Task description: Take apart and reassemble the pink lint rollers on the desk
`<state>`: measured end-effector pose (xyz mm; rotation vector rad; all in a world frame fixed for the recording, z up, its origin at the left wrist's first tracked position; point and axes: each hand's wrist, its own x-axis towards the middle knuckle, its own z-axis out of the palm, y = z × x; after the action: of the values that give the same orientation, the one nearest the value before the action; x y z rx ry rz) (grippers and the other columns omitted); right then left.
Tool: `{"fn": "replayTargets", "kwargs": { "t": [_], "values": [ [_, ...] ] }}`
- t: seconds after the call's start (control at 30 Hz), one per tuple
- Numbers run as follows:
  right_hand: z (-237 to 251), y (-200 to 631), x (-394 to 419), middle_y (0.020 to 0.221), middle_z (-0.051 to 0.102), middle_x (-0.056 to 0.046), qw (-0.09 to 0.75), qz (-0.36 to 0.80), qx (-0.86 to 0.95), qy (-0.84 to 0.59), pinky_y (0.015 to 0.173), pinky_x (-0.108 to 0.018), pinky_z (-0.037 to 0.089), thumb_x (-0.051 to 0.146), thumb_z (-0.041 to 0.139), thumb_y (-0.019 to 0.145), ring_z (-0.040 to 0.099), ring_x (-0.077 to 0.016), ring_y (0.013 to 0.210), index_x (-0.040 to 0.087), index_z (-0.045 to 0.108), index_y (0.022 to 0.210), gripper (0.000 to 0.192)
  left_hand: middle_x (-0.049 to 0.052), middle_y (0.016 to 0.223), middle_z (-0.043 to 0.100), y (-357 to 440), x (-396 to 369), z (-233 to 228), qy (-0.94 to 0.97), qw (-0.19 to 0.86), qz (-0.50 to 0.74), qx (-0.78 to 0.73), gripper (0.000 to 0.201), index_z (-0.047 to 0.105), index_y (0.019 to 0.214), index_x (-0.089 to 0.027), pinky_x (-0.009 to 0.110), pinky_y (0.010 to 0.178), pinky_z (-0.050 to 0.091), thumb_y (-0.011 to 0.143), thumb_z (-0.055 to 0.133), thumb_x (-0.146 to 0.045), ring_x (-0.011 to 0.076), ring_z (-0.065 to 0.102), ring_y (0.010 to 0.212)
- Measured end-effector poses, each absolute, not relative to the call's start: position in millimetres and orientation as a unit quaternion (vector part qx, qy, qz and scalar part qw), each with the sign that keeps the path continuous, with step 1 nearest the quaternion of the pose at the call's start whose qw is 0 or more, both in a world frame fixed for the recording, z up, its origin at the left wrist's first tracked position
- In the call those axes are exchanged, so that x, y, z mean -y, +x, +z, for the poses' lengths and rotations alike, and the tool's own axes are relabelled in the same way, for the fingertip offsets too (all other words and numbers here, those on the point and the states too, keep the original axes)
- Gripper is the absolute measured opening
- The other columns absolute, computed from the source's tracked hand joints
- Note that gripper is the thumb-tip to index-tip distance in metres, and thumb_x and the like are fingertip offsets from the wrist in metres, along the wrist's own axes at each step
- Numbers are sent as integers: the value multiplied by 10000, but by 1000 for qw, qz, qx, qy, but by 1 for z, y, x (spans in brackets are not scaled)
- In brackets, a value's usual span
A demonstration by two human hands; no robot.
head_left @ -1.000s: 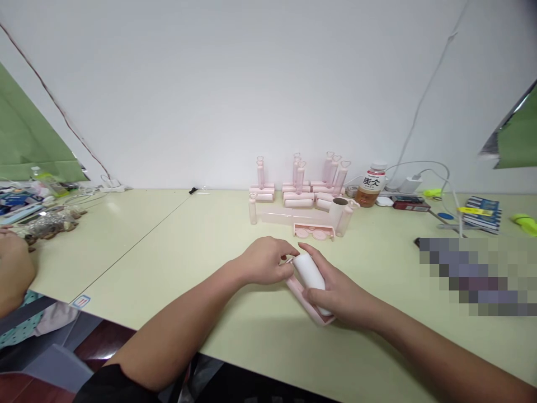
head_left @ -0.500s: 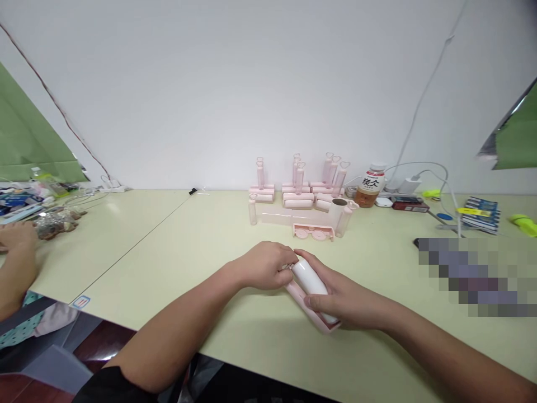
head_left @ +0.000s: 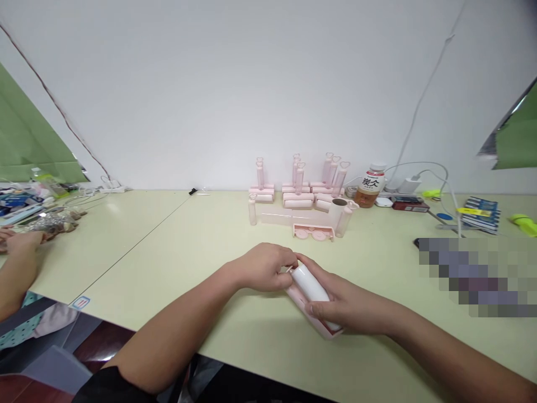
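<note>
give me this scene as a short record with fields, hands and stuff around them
left hand: pinches the near-left end of the white roll
right hand: holds the roll and the pink case under it
table: pale yellow
behind: pink rollers, bottle
far right: books, cables
far left: another person's hand

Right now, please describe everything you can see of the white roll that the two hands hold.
The white roll is a smooth, plain cylinder, seemingly paper. It lies tilted, its far end toward the left hand and its near end toward the person. It sits in a pink holder just above the table. The right hand wraps it from the right, thumb across its middle, and covers its near end. The left fingertips pinch at its far end, where a small pink part shows.
</note>
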<state>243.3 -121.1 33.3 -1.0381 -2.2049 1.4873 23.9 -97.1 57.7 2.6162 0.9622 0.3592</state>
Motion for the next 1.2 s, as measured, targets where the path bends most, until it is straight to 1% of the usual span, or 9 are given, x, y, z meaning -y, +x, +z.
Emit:
{"fn": "replayTargets", "kwargs": {
  "t": [0.2, 0.37, 0.5, 0.63, 0.73, 0.87, 1.0, 1.1, 1.2],
  "values": [
    [25, 241, 122, 1287, 561, -83, 217, 512, 762, -331, 855, -363, 451, 346, 598, 839, 567, -289, 1039, 278, 79, 1542, 876, -4, 841, 639, 17, 97, 58, 880, 267, 168, -355, 245, 566, 1010, -209, 233, 620, 396, 770, 523, -192, 148, 555, 718],
    [20, 244, 120, 1490, 372, -102, 252, 510, 744, -352, 900, -399, 464, 413, 593, 853, 529, -313, 1162, 293, -7, 1541, 921, 20, 887, 637, 28, 103, 52, 864, 304, 207, -344, 343, 524, 1162, -209, 251, 643, 413, 855, 533, -361, 172, 574, 751],
    [22, 245, 123, 1500, 360, -107, 236, 492, 754, -365, 913, -420, 468, 413, 609, 840, 505, -331, 1203, 288, -24, 1541, 953, 35, 903, 649, 39, 107, 45, 866, 273, 222, -356, 433, 574, 1083, -199, 252, 643, 402, 807, 598, -531, 191, 583, 767],
    [25, 245, 125, 1517, 338, -98, 220, 500, 752, -368, 837, -380, 503, 400, 585, 862, 601, -289, 1047, 309, -22, 1539, 915, 25, 840, 644, 40, 107, 41, 868, 238, 234, -368, 364, 592, 975, -192, 241, 612, 376, 823, 576, -522, 172, 565, 716],
    [27, 245, 125, 1548, 289, -92, 218, 502, 755, -362, 818, -371, 506, 389, 592, 864, 606, -286, 1038, 327, -17, 1537, 910, 17, 807, 636, 39, 107, 40, 867, 228, 234, -376, 368, 587, 947, -189, 237, 593, 365, 807, 590, -529, 164, 554, 688],
    [29, 246, 126, 1487, 397, -96, 221, 515, 746, -360, 843, -409, 508, 375, 607, 859, 611, -298, 1045, 329, 26, 1539, 896, 15, 784, 632, 39, 107, 41, 866, 226, 228, -383, 366, 592, 915, -188, 236, 586, 363, 798, 594, -535, 157, 549, 670],
    [26, 246, 126, 1479, 411, -87, 244, 492, 754, -360, 940, -450, 466, 367, 642, 835, 543, -330, 1170, 312, 110, 1539, 884, 11, 787, 628, 40, 107, 40, 861, 230, 242, -384, 374, 610, 906, -185, 233, 586, 369, 775, 617, -536, 154, 550, 678],
    [23, 246, 125, 1525, 341, -70, 235, 481, 765, -357, 990, -438, 434, 365, 614, 858, 479, -322, 1251, 319, 75, 1540, 871, 10, 783, 623, 41, 107, 39, 855, 233, 244, -393, 370, 616, 890, -182, 232, 582, 376, 763, 626, -529, 152, 545, 674],
    [23, 245, 124, 1534, 320, -69, 228, 484, 767, -355, 966, -413, 456, 353, 600, 867, 498, -307, 1234, 330, 49, 1539, 870, 5, 790, 622, 42, 106, 41, 853, 233, 238, -402, 354, 612, 897, -182, 234, 590, 383, 754, 631, -505, 153, 545, 680]
  ]
}}
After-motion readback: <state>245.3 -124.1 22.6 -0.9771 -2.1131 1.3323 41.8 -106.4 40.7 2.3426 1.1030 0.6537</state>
